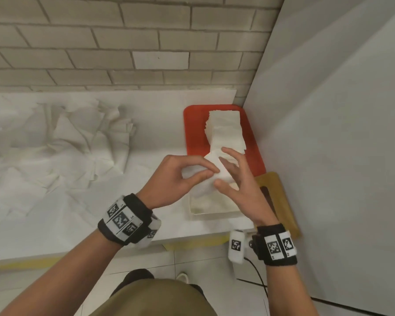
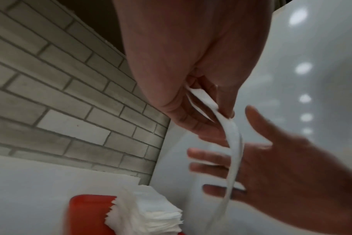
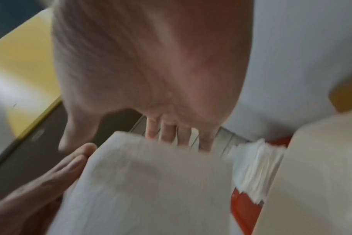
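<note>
I am pinching a hanging napkin [image 1: 202, 188] in my left hand [image 1: 176, 176]; my right hand [image 1: 240, 188], fingers spread, is seemingly touching its right face.

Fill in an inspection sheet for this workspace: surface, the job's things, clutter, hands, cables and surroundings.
Surface: white counter set against the wall, with a yellow strip along its front edge.
Job's things: white napkin held above an open box; stack of folded napkins on a red tray; wooden lid lying beside the box.
Clutter: loose napkins spread unfolded over the counter's left side.
Hands: left hand pinches the napkin; right hand open, fingers spread beside it.
Cables: black cable hanging from the right wrist.
Surroundings: brick wall, white panel, tiled floor.
</note>
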A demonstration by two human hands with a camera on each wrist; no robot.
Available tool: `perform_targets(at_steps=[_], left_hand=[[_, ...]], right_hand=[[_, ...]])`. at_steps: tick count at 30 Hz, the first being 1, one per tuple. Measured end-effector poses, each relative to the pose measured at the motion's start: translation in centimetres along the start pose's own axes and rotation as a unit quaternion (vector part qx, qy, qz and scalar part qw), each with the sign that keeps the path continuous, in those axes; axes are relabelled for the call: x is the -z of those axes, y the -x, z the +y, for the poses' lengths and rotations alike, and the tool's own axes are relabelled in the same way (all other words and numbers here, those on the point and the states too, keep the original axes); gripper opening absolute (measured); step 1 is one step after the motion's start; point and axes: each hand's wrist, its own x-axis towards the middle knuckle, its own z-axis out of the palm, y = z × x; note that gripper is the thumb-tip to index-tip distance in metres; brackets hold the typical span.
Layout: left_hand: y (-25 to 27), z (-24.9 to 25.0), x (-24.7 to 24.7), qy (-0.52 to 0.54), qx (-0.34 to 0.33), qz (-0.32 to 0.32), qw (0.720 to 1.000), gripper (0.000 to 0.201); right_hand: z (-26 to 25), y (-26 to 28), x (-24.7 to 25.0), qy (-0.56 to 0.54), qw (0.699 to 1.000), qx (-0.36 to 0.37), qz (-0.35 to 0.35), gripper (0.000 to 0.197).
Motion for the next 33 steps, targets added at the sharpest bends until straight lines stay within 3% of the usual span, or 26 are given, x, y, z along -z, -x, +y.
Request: perform_targets(at_steps=[2,4,6,7,9,11,15,20,22,24,26,27,29,33], left_hand=[[-0.3,-0.1,-0.7,0.021,-0.001,0.051,0.998,0.011],[0.2,-1.6,-0.7,0.032,0.022,0.111,0.993,0.012],[1.4,-3.6,-0.6,0.048,0.064,0.130,0.988,0.016],[2.2,-4.6,-0.6,0.042,0.086,0.127,0.987,0.020],[4.1,-7.3,-0.5,-0.005,0.130,0.131,0.983,0.025],[6.5,-10.8,0.3,-0.088,0.179,0.149,0.968,0.020],[11.5,-17.8,4.0,-0.244,0.306,0.155,0.907,0.019],[15.1,-20.7,8.9,-0.282,0.408,0.229,0.837,0.015],[16.3,-21.4,10.5,-0.291,0.463,0.253,0.798,0.036],[17.5,-21.7,11.7,-0.282,0.537,0.256,0.752,0.074],[18.2,-22.1,12.6,-0.263,0.598,0.234,0.720,0.105],[18.4,-22.5,12.9,-0.253,0.613,0.221,0.715,0.109],[18.5,-23.2,13.5,-0.231,0.609,0.209,0.730,0.099],[18.6,-23.4,14.3,-0.225,0.559,0.172,0.779,0.060]], right_hand=[[0.8,-0.5,0.6,-0.013,0.999,-0.020,0.023,0.051],[2.3,-0.5,1.8,-0.085,0.989,-0.069,0.101,0.040],[3.8,-0.2,2.5,-0.153,0.970,-0.119,0.144,0.033],[4.4,0.0,2.7,-0.136,0.970,-0.133,0.153,0.030],[6.2,-0.1,2.7,0.013,0.974,-0.155,0.165,0.028],[8.1,-0.4,2.6,0.163,0.955,-0.180,0.169,0.031],[10.6,-1.2,1.3,0.324,0.922,-0.162,0.138,0.037],[10.3,-2.0,-0.3,0.494,0.847,-0.148,0.125,0.051],[8.2,-2.2,-1.3,0.489,0.846,-0.127,0.167,0.049],[5.4,-2.6,-3.5,0.434,0.874,-0.046,0.216,0.035],[2.7,-4.0,-7.4,0.365,0.909,0.017,0.200,0.021],[1.9,-5.2,-9.7,0.342,0.924,0.030,0.169,0.019],[1.9,-8.7,-14.5,0.340,0.936,0.021,0.091,0.023],[5.3,-15.0,-22.0,0.367,0.924,-0.100,-0.036,0.051]])
